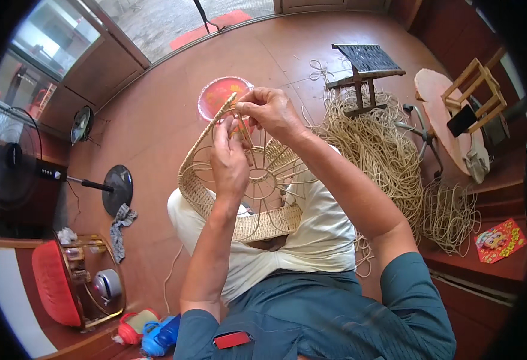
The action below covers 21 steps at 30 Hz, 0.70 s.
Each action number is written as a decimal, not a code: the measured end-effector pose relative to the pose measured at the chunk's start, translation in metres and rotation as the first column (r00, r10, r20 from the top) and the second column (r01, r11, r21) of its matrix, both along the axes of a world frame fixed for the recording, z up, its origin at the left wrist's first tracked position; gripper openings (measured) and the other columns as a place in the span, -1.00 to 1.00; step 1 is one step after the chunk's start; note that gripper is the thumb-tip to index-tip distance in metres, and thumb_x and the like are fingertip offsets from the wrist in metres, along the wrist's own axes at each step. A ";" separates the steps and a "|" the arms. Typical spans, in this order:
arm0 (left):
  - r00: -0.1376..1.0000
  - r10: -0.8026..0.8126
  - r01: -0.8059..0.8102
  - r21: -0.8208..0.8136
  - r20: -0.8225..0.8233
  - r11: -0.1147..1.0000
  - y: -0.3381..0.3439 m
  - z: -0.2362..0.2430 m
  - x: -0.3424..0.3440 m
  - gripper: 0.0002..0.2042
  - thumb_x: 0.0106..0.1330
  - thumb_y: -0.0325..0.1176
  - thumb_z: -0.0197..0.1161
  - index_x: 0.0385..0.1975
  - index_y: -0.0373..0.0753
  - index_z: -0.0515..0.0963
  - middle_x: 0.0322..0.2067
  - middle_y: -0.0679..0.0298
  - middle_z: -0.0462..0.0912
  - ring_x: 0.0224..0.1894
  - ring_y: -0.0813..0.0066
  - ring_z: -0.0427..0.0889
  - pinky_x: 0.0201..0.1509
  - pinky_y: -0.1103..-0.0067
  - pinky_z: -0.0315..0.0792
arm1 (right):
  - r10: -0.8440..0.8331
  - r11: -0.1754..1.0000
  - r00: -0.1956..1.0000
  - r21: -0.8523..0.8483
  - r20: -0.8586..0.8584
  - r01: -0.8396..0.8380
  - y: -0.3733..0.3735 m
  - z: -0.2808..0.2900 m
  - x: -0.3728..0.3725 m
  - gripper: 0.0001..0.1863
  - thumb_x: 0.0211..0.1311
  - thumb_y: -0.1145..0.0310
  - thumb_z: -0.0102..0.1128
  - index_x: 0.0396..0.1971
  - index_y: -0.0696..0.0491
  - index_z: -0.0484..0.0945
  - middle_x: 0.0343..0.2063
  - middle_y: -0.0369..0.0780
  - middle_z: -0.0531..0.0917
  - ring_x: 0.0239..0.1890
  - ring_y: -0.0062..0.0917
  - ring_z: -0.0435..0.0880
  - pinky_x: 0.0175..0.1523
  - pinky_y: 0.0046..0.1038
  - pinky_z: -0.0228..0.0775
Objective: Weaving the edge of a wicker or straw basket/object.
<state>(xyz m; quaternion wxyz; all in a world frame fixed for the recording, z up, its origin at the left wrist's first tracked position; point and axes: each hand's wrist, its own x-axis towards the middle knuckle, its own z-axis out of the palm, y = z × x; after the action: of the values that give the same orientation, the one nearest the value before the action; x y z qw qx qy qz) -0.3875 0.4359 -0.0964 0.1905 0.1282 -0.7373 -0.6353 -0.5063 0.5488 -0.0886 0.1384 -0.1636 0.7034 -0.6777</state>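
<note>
A half-woven basket point(263, 225) of tan cord rests across my lap, its open base of spokes and a small ring facing up. At its far side, my right hand point(272, 114) pinches a tan cord against the rim, thumb and fingertips pressed together. Just below and to the left, my left hand point(230, 163) is closed around the basket's far edge, its raised fingers close to the right hand's fingertips. Part of the rim and the exact run of the cord are hidden behind my fingers.
A large heap of loose cord point(374, 153) lies on the floor to the right, beside a dark woven-top stool point(368, 60). Beyond the basket stands a red-patterned basin point(206, 99). Left are a floor fan point(117, 189) and a red-cushioned seat point(52, 282). A wooden slab point(440, 114) is far right.
</note>
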 end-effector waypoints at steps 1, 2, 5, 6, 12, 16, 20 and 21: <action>0.999 -0.019 0.017 0.067 0.028 0.998 -0.001 -0.003 -0.005 -0.65 0.72 -0.43 0.04 0.40 -0.34 0.46 0.00 0.21 0.71 -0.22 0.62 0.70 -0.35 0.65 0.56 | 0.012 1.000 1.000 0.012 -0.006 -0.012 0.000 0.001 0.001 -0.79 0.48 0.32 0.45 -0.13 0.18 0.78 -0.40 -0.33 0.77 -0.46 -0.75 0.67 -0.36 -0.61 0.55; 1.000 -0.014 0.012 0.076 0.024 0.997 -0.003 -0.005 -0.009 -0.65 0.72 -0.43 0.04 0.40 -0.34 0.46 0.00 0.21 0.71 -0.22 0.62 0.70 -0.35 0.65 0.56 | -0.001 1.000 1.000 -0.008 0.020 0.001 0.001 0.002 0.002 -0.80 0.48 0.32 0.45 -0.13 0.17 0.78 -0.40 -0.34 0.77 -0.46 -0.76 0.67 -0.36 -0.63 0.52; 0.992 -0.128 0.128 0.156 -0.010 0.979 -0.002 -0.003 -0.018 -0.73 0.75 -0.37 0.03 0.25 -0.36 0.52 -0.17 0.29 0.68 -0.23 0.62 0.67 -0.35 0.58 0.54 | 0.009 0.999 0.998 -0.046 0.069 -0.006 0.003 0.004 0.004 -0.81 0.49 0.32 0.45 -0.12 0.16 0.78 -0.40 -0.35 0.77 -0.45 -0.77 0.67 -0.34 -0.65 0.50; 0.992 -0.124 0.124 0.161 -0.011 0.979 -0.005 -0.009 -0.019 -0.73 0.75 -0.37 0.03 0.25 -0.36 0.52 -0.17 0.29 0.68 -0.23 0.62 0.67 -0.35 0.58 0.54 | 0.029 0.997 0.995 -0.070 0.094 -0.023 0.004 0.005 0.005 -0.81 0.50 0.32 0.44 -0.12 0.16 0.78 -0.40 -0.36 0.77 -0.45 -0.77 0.66 -0.33 -0.65 0.50; 0.998 -0.018 -0.023 -0.627 -0.058 0.779 -0.007 0.001 -0.008 -0.84 0.66 -0.41 0.08 -0.04 -0.31 0.59 -0.33 -0.01 0.72 -0.27 0.00 0.78 -0.21 0.12 0.60 | 0.012 1.000 1.000 -0.026 0.004 -0.012 0.006 -0.001 0.007 -0.78 0.50 0.27 0.46 -0.11 0.13 0.80 -0.42 -0.38 0.76 -0.45 -0.78 0.65 -0.35 -0.65 0.49; 0.994 -0.075 0.000 -0.715 -0.074 0.699 -0.017 0.002 -0.008 -0.84 0.60 -0.39 0.10 -0.09 -0.25 0.62 -0.35 -0.08 0.78 -0.27 -0.17 0.80 -0.21 0.03 0.57 | 0.023 1.000 0.998 0.019 -0.056 -0.022 0.003 0.007 0.007 -0.76 0.51 0.25 0.46 -0.10 0.13 0.80 -0.42 -0.38 0.75 -0.44 -0.77 0.66 -0.34 -0.64 0.51; 0.997 -0.076 0.073 -0.711 0.028 0.699 -0.011 0.013 0.001 -0.83 0.58 -0.40 0.13 -0.09 -0.22 0.68 -0.33 -0.03 0.79 -0.24 -0.09 0.82 -0.16 0.09 0.59 | -0.017 0.999 0.998 0.027 -0.068 0.018 0.008 0.000 0.010 -0.76 0.51 0.24 0.44 -0.08 0.13 0.81 -0.37 -0.35 0.77 -0.37 -0.72 0.72 -0.29 -0.59 0.57; 0.992 -0.122 0.119 -0.687 0.044 0.717 -0.015 0.013 0.003 -0.83 0.59 -0.39 0.14 -0.08 -0.23 0.69 -0.33 -0.01 0.80 -0.24 -0.06 0.82 -0.15 0.13 0.60 | -0.140 0.984 0.934 0.060 -0.329 0.169 0.007 -0.004 0.015 -0.78 0.48 0.27 0.44 -0.11 0.11 0.83 -0.34 -0.27 0.79 -0.34 -0.57 0.76 -0.22 -0.52 0.62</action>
<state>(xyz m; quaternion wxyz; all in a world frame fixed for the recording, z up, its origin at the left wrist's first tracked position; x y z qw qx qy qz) -0.3842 0.4213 -0.0832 0.1842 -0.0009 -0.9265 -0.3282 -0.4915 0.5555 -0.0928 -0.0255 -0.2105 0.7563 -0.6189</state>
